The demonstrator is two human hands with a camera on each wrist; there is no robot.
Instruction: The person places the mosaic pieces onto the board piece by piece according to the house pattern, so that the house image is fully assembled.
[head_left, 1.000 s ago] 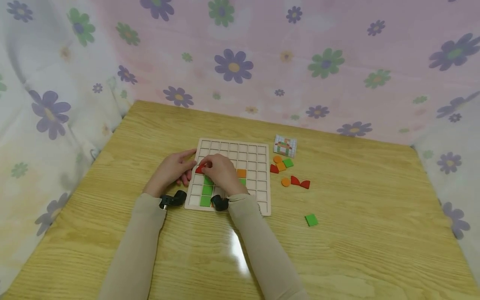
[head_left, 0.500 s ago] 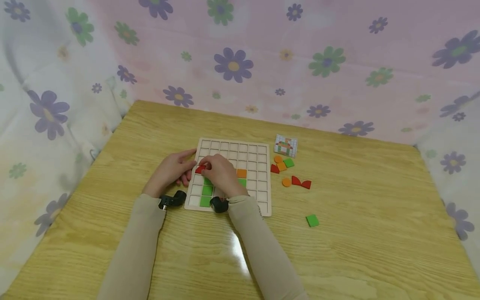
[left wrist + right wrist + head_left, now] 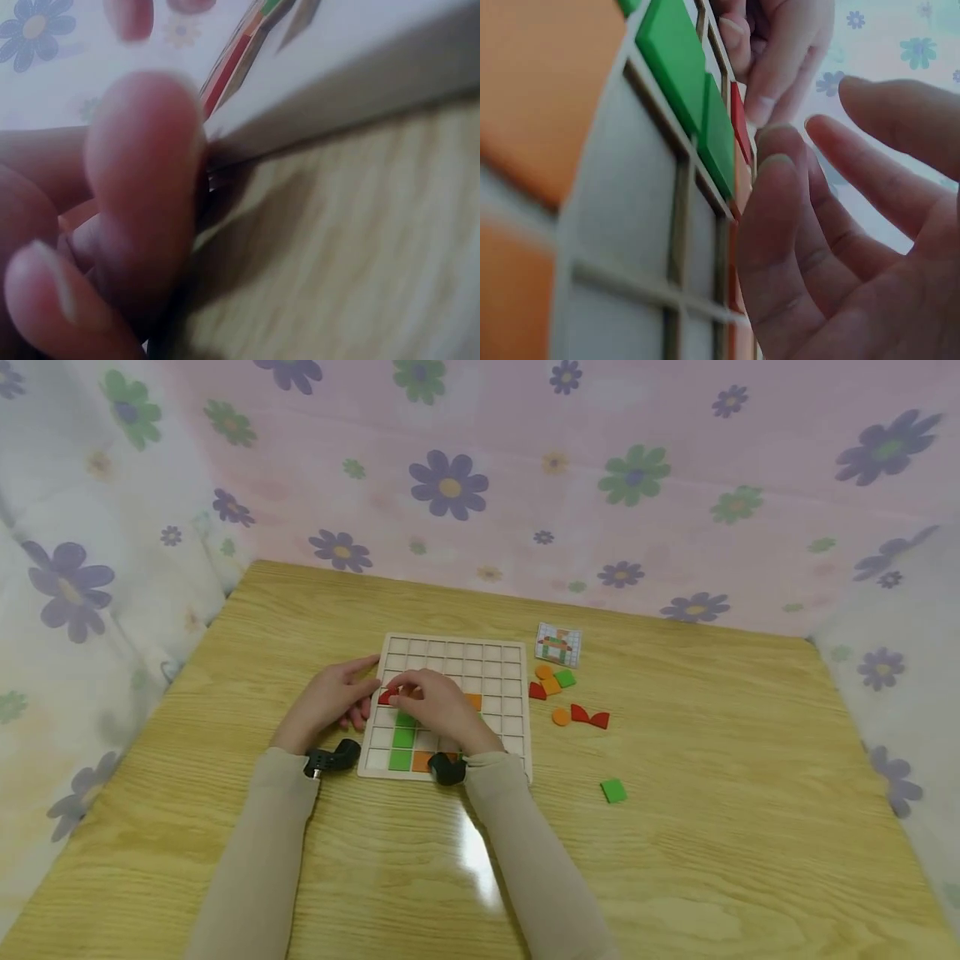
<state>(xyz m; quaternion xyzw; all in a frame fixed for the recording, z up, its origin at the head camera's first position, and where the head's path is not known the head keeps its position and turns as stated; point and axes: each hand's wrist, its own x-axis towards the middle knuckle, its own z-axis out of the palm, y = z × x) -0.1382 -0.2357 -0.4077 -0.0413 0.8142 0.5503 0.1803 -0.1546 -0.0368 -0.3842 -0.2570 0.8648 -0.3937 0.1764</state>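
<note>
A pale wooden grid board (image 3: 510, 664) lies on the table. In its leftmost column sits a red curved-edged tile (image 3: 386, 697), partly covered by fingers. Green square tiles (image 3: 403, 737) run down the column beside it, with an orange tile (image 3: 422, 762) in the bottom row. My left hand (image 3: 326, 697) rests against the board's left edge, a fingertip right by the red tile in the right wrist view. Over the board's middle is my right hand (image 3: 442, 706), hiding some cells. Its fingers (image 3: 772, 202) are bent loosely, thumb apart, nothing between them.
Right of the board stand loose tiles: an orange disc (image 3: 561, 717), red quarter-circles (image 3: 598, 720) and a green square (image 3: 613, 791) nearer the front. A small printed pattern card (image 3: 558, 645) lies behind them. Flowered cloth (image 3: 510, 518) hangs at the back.
My right fingers have come off the red tile and the right wrist has shifted slightly right, uncovering the bottom orange tile. The left hand stays at the board's edge. The head view has turned a little.
</note>
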